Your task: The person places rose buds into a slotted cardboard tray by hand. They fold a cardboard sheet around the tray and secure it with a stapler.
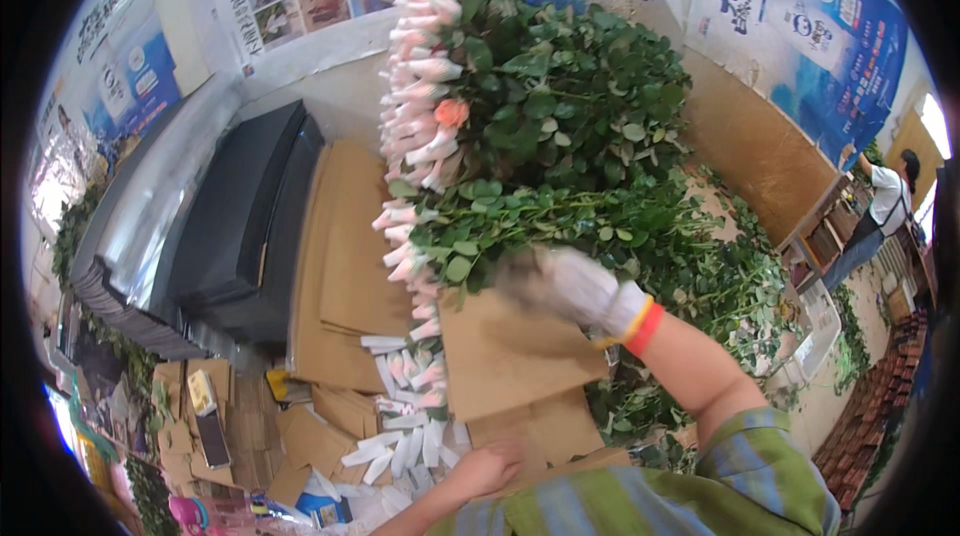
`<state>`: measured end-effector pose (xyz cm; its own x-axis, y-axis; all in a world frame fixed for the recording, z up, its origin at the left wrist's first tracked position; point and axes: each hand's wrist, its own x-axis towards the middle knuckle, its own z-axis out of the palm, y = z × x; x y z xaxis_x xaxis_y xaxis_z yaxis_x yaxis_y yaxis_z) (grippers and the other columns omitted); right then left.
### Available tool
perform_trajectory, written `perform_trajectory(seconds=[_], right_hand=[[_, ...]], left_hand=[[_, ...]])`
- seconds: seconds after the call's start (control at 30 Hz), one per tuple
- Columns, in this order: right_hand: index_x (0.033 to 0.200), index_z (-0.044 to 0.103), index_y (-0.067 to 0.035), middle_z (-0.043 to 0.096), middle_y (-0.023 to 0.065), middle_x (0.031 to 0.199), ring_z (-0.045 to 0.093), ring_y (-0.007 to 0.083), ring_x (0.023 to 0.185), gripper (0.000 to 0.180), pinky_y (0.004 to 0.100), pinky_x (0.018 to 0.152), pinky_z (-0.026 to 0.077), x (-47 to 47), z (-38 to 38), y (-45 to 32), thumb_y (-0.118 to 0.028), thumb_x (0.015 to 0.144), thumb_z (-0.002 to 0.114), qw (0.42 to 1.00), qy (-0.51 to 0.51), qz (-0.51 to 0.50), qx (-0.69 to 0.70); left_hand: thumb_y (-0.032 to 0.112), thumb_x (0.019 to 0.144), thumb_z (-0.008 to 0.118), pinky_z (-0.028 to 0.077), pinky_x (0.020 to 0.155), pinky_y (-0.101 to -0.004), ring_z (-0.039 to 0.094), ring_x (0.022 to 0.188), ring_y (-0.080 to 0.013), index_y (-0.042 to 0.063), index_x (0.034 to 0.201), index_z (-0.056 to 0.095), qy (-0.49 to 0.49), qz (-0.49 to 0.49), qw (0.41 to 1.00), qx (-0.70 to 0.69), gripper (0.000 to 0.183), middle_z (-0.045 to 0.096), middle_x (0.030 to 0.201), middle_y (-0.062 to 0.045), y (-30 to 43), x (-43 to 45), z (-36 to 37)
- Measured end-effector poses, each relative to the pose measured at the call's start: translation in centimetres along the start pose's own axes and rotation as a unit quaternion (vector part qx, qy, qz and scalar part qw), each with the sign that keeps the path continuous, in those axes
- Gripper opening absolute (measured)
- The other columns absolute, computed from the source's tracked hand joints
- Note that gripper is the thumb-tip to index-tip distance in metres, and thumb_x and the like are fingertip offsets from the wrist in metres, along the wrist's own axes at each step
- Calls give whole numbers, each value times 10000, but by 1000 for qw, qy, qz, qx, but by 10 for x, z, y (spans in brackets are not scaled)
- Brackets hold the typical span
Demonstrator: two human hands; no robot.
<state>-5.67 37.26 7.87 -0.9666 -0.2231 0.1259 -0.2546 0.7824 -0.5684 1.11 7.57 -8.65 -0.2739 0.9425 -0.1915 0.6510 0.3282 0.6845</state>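
My right hand (566, 285), in a grey-white work glove with a yellow and red cuff, is blurred over a cardboard sheet (510, 356). It is beside the leafy rose stems (555, 217); whether it grips anything is unclear. Below, my bare left hand (495, 465) is at the lower cardboard (544, 423), fingertips partly hidden. Pale pink rosebuds in white sleeves (420, 86) line the left side of a tall heap of green foliage (570, 93). One open orange-pink rose (451, 113) shows among them. Loose white sleeves (420, 446) lie left of the cardboard.
Black boxes or panels (236, 213) and upright cardboard sheets (349, 251) stand at the left. A phone-like dark object (212, 440) lies on cardboard pieces, above a pink bottle (187, 513). A white crate (817, 330) is at the right, where another person (885, 198) stands farther off.
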Motion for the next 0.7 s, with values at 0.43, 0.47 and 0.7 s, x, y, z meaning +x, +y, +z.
perform_trajectory(seconds=[0.43,0.47,0.7], right_hand=[[936,690,-78,711,165,920,690,353,890,239,442,785,567,48,-71,27,-75,709,615,935,20,64,-348],[932,692,-72,709,168,906,687,356,886,244,446,780,565,43,-87,21,-69,701,613,936,33,50,-347],[906,685,-68,659,169,830,641,384,824,219,483,740,521,-8,-133,-37,-43,692,642,915,198,-56,-346]], left_hand=[[255,883,707,527,925,-416,657,1077,-291,86,1224,655,222,130,965,46,385,692,1172,-97,66,10,-111],[286,882,708,527,912,-432,657,1064,-304,97,1276,623,234,157,944,173,444,690,1165,-93,64,21,-118],[402,903,649,527,865,-456,643,1047,-354,116,1332,557,24,-68,987,146,523,675,1157,-148,37,51,-122]])
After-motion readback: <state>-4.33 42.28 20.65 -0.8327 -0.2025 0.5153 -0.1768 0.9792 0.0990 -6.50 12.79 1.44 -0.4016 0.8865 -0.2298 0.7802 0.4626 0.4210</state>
